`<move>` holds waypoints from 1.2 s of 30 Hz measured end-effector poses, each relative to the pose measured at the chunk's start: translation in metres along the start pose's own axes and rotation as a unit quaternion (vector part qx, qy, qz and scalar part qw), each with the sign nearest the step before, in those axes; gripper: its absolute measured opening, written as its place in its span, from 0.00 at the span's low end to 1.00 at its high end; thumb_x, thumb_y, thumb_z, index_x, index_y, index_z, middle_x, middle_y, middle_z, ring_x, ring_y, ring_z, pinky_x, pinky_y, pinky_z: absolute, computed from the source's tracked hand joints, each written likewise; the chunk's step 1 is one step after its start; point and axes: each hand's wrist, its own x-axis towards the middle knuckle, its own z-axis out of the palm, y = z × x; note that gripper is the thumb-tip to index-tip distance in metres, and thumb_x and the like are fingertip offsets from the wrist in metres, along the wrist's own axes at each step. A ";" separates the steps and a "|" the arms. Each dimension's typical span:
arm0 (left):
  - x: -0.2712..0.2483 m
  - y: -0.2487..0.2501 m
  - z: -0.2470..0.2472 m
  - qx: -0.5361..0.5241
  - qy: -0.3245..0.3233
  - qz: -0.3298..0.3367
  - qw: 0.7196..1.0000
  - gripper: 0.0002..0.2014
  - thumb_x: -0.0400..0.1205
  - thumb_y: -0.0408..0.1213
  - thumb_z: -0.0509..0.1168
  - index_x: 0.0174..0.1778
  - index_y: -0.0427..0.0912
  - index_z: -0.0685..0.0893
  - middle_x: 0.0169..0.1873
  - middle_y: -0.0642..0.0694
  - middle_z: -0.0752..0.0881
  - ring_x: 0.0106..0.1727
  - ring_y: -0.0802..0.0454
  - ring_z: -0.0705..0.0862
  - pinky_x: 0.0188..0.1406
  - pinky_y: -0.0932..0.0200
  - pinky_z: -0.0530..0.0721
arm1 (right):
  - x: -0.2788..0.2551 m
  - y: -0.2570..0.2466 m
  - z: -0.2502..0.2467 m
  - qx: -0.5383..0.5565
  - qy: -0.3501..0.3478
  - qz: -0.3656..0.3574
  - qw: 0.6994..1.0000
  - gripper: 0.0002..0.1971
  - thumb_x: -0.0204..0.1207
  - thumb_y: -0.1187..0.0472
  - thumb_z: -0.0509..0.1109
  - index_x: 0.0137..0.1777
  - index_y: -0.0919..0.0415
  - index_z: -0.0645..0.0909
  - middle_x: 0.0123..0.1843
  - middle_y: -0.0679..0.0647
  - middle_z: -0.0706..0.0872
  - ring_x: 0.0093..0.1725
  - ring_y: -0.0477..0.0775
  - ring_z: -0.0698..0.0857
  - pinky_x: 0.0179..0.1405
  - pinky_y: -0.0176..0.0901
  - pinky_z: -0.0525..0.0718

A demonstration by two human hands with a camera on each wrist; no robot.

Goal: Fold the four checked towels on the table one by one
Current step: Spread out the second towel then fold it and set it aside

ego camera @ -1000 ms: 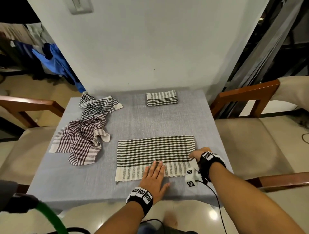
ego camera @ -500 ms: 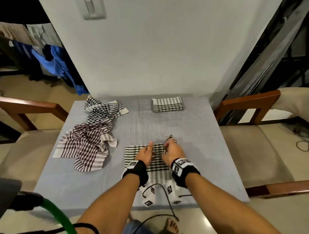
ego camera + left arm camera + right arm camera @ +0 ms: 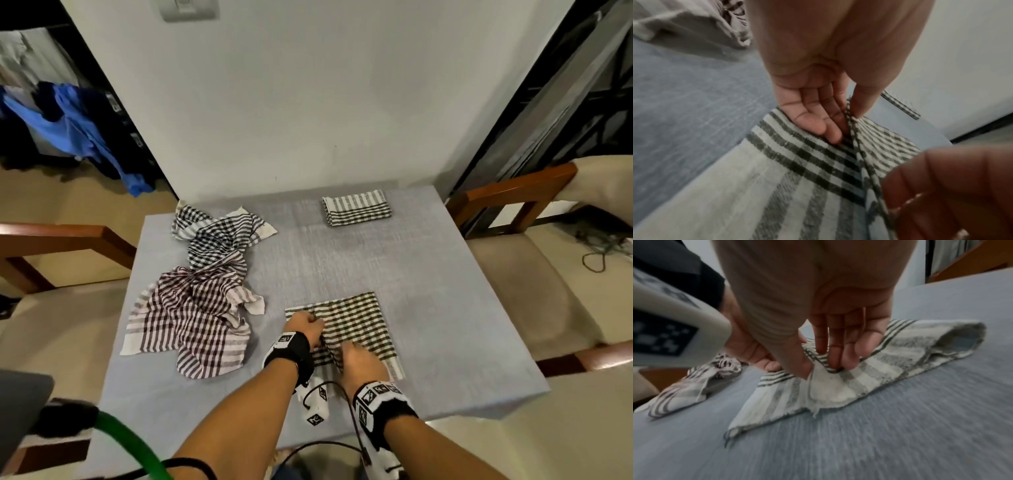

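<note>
A green checked towel [image 3: 359, 322] lies near the front middle of the grey table [image 3: 342, 260], doubled over on itself. My left hand [image 3: 317, 320] pinches its upper layer's edge at the far left between thumb and fingers [image 3: 849, 120]. My right hand [image 3: 346, 349] pinches the same edge nearer to me, at the white striped border [image 3: 818, 368]. A folded towel [image 3: 356, 207] sits at the back of the table. Two crumpled towels lie on the left: a black checked one [image 3: 219, 236] and a maroon checked one [image 3: 191, 318].
The table stands against a white wall. Wooden-armed chairs [image 3: 513, 192] flank it on the right and on the left [image 3: 61, 236]. A green hose [image 3: 130, 445] curves at the lower left. Cables hang from my wrist cameras over the table's front edge.
The towel lay as a long strip a second ago. My right hand carried its right end over to the left, my left hand lifted off flat and took the edge, and the towel is now half as wide.
</note>
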 end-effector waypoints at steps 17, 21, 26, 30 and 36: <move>0.007 -0.001 -0.060 0.123 -0.006 0.089 0.988 0.09 0.82 0.45 0.64 0.49 0.45 0.85 0.48 0.43 0.88 0.50 0.44 0.85 0.53 0.55 0.83 | -0.025 -0.033 0.026 -0.098 0.165 -0.100 0.976 0.09 0.60 0.59 0.78 0.38 0.55 0.81 0.35 0.51 0.83 0.29 0.55 0.83 0.21 0.45 0.80; 0.013 -0.012 -0.061 0.072 -0.023 0.069 0.995 0.06 0.80 0.45 0.66 0.39 0.49 0.84 0.41 0.46 0.88 0.48 0.44 0.86 0.52 0.55 0.84 | -0.028 -0.037 0.040 -0.085 0.147 -0.137 0.976 0.08 0.66 0.58 0.75 0.45 0.53 0.82 0.41 0.49 0.83 0.36 0.54 0.84 0.29 0.47 0.83; 0.037 -0.026 -0.060 0.026 -0.029 0.057 0.998 0.06 0.74 0.46 0.67 0.38 0.47 0.83 0.42 0.41 0.89 0.49 0.41 0.88 0.56 0.41 0.88 | -0.031 -0.039 0.049 -0.071 0.165 -0.179 0.967 0.13 0.62 0.59 0.79 0.47 0.53 0.84 0.41 0.49 0.82 0.36 0.52 0.83 0.29 0.44 0.82; 0.019 -0.019 -0.065 0.036 0.003 0.072 0.997 0.08 0.75 0.46 0.66 0.41 0.45 0.82 0.39 0.41 0.88 0.44 0.42 0.87 0.50 0.45 0.89 | -0.033 -0.037 0.056 -0.055 0.180 -0.207 0.960 0.12 0.64 0.61 0.78 0.48 0.56 0.85 0.42 0.50 0.82 0.38 0.54 0.83 0.32 0.46 0.83; -0.001 -0.019 -0.070 0.171 0.068 0.123 0.975 0.09 0.82 0.43 0.64 0.50 0.41 0.82 0.43 0.42 0.87 0.47 0.43 0.84 0.45 0.56 0.79 | -0.030 -0.032 0.064 -0.046 0.166 -0.208 0.963 0.12 0.63 0.59 0.79 0.47 0.54 0.86 0.42 0.50 0.83 0.39 0.54 0.83 0.33 0.45 0.83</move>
